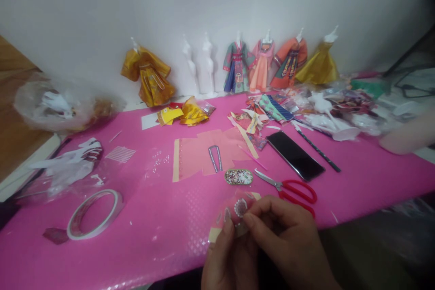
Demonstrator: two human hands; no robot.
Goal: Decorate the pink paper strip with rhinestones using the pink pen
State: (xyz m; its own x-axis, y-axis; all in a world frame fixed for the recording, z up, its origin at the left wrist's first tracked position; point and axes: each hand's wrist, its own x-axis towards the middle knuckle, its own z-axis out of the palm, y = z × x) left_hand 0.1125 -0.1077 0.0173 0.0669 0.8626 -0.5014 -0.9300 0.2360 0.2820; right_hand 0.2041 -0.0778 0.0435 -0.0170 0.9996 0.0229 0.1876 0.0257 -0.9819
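Note:
Near the table's front edge, my left hand pinches a small pink fabric piece with cream edges and pale round decorations. From the right, my right hand has thumb and forefinger pressed together at the same piece, beside its largest round decoration. Just beyond lies an oval tray of small multicoloured bits. Red-handled scissors rest open to its right. Behind the tray a flat pink garment piece is spread out, with a beaded loop on it.
A tape roll and plastic bags lie left. A black phone is right, near fabric scraps. Dressed mini mannequins and two bare ones line the wall. A person's arm reaches in at right.

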